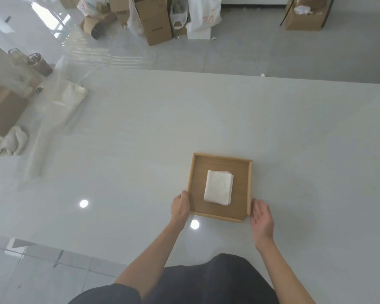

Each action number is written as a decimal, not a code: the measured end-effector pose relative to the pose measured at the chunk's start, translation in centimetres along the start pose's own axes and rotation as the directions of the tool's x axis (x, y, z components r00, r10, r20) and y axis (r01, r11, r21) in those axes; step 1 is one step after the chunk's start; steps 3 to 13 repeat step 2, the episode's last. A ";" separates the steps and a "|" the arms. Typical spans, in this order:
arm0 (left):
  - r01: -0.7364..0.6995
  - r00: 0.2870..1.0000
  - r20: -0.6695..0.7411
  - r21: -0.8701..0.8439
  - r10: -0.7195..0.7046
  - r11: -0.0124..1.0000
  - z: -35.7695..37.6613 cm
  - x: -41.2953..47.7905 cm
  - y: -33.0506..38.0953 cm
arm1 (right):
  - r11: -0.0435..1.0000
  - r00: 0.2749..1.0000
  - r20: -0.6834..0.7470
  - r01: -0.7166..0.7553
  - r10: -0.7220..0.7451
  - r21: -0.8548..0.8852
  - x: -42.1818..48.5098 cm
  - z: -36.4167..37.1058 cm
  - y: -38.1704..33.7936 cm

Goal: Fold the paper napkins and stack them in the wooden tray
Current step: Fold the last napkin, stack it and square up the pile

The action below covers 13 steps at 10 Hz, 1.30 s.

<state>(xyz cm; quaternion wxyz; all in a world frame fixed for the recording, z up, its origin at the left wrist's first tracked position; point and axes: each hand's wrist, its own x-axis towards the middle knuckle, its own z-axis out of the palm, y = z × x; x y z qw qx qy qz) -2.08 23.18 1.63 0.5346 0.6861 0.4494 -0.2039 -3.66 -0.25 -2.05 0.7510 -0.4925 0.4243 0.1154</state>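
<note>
The tray [219, 212] sits on the white table [140, 139] in front of me, nearer the right side, turned slightly askew. In its middle lies a stack of folded napkins [218, 188], white, square, with the edges of lower sheets showing along the right side. The stack touches none of the tray's walls.

My left hand [180, 207] is against the tray's left wall near the near corner, fingers curled at the rim; whether they truly grip the wood I cannot tell from here. My right hand [262, 218] is spread flat, palm turned inward, just beside the tray's right wall near its near corner; it holds nothing, and I cannot tell whether it touches the wood.

The table around the tray is bare, with bright lamp reflections on its glossy top to the left and just below the tray. Nothing lies between my hands and the tray.

Beyond the far edge, on the grey tiled floor, stand cardboard boxes [154, 20] and white plastic bags [203, 14], with another open box [305, 16] at the far right. Off the left end of the table are more brown boxes [2, 110], a crumpled white cloth [11, 141], clear plastic sheeting [59, 110] and two jars [35, 62]. My dark clothing [206, 281] fills the bottom of the view.
</note>
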 end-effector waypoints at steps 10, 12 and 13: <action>-0.067 0.992 0.115 0.058 0.060 0.996 -1.0 -0.8 0.8 | 0.998 0.999 0.039 0.025 -0.023 -0.051 0.6 -0.6 -0.4; -0.067 0.992 0.115 0.058 0.060 0.996 -1.0 -0.8 0.8 | 0.998 0.999 0.039 0.025 -0.023 -0.051 0.6 -0.6 -0.4; -0.067 0.992 0.115 0.058 0.060 0.996 -1.0 -0.8 0.8 | 0.998 0.999 0.039 0.025 -0.023 -0.051 0.6 -0.6 -0.4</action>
